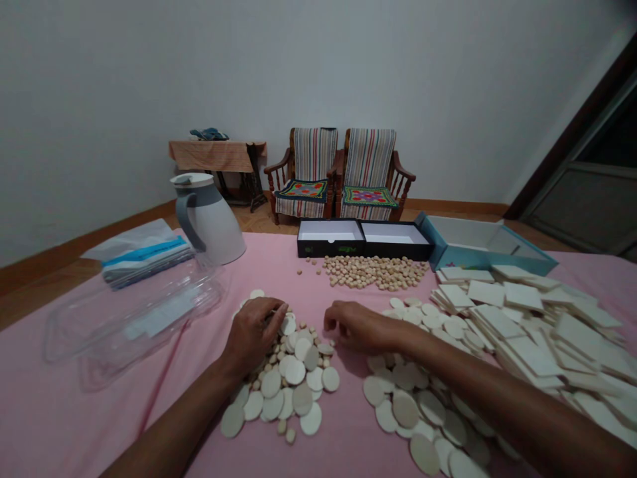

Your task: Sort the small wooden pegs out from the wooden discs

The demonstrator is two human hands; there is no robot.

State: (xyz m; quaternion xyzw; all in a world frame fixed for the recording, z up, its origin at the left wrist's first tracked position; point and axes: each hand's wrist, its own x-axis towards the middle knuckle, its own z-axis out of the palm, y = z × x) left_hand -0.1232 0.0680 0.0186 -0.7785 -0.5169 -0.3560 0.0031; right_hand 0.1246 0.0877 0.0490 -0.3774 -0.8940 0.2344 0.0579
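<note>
Your left hand [251,335] sits over the top edge of a pile of wooden discs [293,378] mixed with small round wooden pieces [290,435]. Its fingers [277,316] are curled down and inward, touching the pile. Whether they are pinching a piece, you can't tell, since the hand hides whatever might be under them.

Your right hand [361,328] is to the right of that pile, just beside its edge, with its fingers [332,318] loosely bent and half open. Nothing shows between them.

Below your right forearm lies a second spread of larger discs [405,410], and more discs run up toward a heap of square wooden tiles [537,338] on the right. Everything rests on a pink cloth [164,398].

Further back, a mound of small wooden pieces [371,272] lies in front of an open black box [331,239], and a blue box [488,242] stands beside it — its inside is white. On the left are a clear plastic case [134,325], a wrapped packet [146,262] and a white jug [209,219].
</note>
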